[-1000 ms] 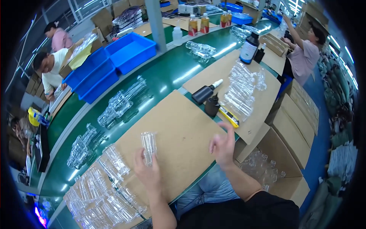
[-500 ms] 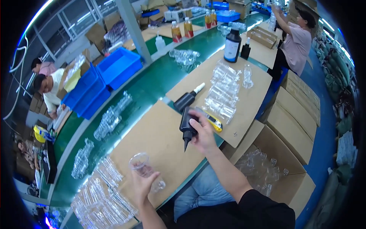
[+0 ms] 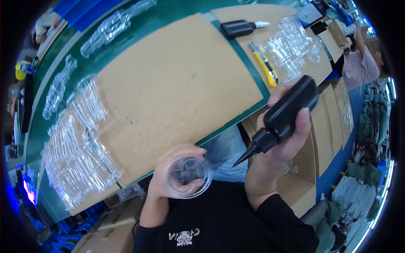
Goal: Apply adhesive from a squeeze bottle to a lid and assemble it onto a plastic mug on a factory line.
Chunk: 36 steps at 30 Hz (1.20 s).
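My left hand [image 3: 159,179] is wrapped round a clear plastic cup-like piece [image 3: 189,195], its round open end facing up in front of my chest. In my right hand [image 3: 282,154] is a black squeeze bottle [image 3: 294,103], tilted so that its pointed nozzle slants down toward the cup-like piece. The tip stays apart from the piece. Clear tubular pieces [image 3: 78,156] lie in rows at the left end of the cardboard sheet [image 3: 177,76]. A yellow utility knife [image 3: 265,65] and a second black bottle with a white tip [image 3: 238,28] lie beyond my right hand.
More clear pieces [image 3: 291,42] stand on the right-hand board, near a large dark bottle [image 3: 310,14]. Clusters of clear parts [image 3: 112,29] sit on the green surface. An open cardboard box [image 3: 301,179] is by my right arm. A co-worker in pink [image 3: 360,67] sits at far right.
My view has tipped down toward my chest. Both hands have come nearer, the cup-like piece now turned with its opening up. The squeeze bottle has gone from nozzle down to slanting leftward.
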Tool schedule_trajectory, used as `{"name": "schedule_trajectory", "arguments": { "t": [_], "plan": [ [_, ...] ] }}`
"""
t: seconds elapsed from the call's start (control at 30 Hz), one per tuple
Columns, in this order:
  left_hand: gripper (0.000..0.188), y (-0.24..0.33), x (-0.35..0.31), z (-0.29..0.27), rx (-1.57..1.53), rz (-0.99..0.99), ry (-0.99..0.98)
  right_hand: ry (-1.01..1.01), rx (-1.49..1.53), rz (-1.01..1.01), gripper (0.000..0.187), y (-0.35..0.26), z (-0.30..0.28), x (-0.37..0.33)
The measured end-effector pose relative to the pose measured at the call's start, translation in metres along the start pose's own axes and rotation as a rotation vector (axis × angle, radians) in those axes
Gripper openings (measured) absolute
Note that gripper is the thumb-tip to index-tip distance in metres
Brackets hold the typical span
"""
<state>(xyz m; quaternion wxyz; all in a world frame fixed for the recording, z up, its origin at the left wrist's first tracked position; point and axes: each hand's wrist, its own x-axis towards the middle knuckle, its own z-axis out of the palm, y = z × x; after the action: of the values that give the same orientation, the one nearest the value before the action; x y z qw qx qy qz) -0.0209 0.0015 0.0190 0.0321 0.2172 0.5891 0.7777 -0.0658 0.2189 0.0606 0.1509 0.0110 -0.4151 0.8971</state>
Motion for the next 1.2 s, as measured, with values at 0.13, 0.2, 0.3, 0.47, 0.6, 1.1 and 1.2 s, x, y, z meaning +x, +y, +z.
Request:
{"name": "schedule_trajectory", "arguments": {
  "t": [0.13, 0.2, 0.3, 0.47, 0.6, 1.1, 1.2],
  "plan": [
    [0.041, 0.007, 0.004, 0.005, 0.232, 0.040, -0.086, -0.035, -0.090, -0.070, 0.054, 0.001, 0.020, -0.012],
    [0.037, 0.005, 0.002, 0.006, 0.190, 0.079, -0.079, -0.018, -0.179, -0.125, 0.055, 0.007, 0.031, -0.018],
    [0.036, 0.005, 0.001, 0.004, 0.181, 0.096, -0.073, -0.034, -0.242, -0.134, 0.057, 0.013, 0.038, -0.023],
    [0.036, 0.004, 0.000, 0.001, 0.232, 0.114, -0.106, -0.056, -0.294, -0.139, 0.059, 0.019, 0.045, -0.027],
    [0.035, 0.003, 0.000, 0.002, 0.260, 0.132, -0.116, 0.042, -0.312, -0.201, 0.061, 0.024, 0.048, -0.026],
    [0.032, 0.000, -0.001, 0.004, 0.279, 0.142, -0.137, -0.026, -0.362, -0.161, 0.063, 0.020, 0.036, -0.024],
    [0.032, 0.002, 0.001, 0.005, 0.288, 0.132, -0.147, -0.017, -0.380, -0.174, 0.062, 0.022, 0.038, -0.023]
  ]
}}
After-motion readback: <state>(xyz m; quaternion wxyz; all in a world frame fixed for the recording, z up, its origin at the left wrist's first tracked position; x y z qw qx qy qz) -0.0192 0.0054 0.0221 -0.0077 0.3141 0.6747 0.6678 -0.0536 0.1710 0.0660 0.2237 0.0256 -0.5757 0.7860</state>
